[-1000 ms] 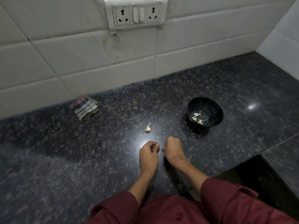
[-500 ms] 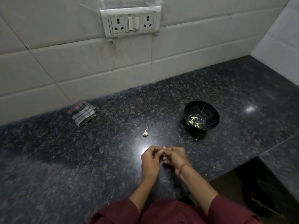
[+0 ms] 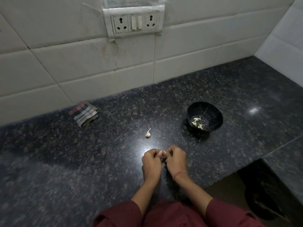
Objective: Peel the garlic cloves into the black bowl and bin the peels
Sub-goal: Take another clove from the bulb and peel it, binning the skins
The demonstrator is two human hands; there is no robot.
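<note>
Now the left hand (image 3: pixel 151 161) and right hand (image 3: pixel 176 159), apart a second ago, meet with curled fingers pinching a barely visible garlic clove (image 3: pixel 163 156), so peeling probably resumes.

The left hand (image 3: pixel 151 162) and right hand (image 3: pixel 176 159) meet side by side over the surface (image 3: pixel 73 161), fingers curled inward. Anything pinched between their fingertips is hidden.

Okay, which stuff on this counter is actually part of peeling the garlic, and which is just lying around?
Part of the job: left hand and right hand, pinching something small, mostly hidden; unpeeled garlic clove; black bowl holding peeled cloves.
Lying about: checked cloth; wall socket panel.
</note>
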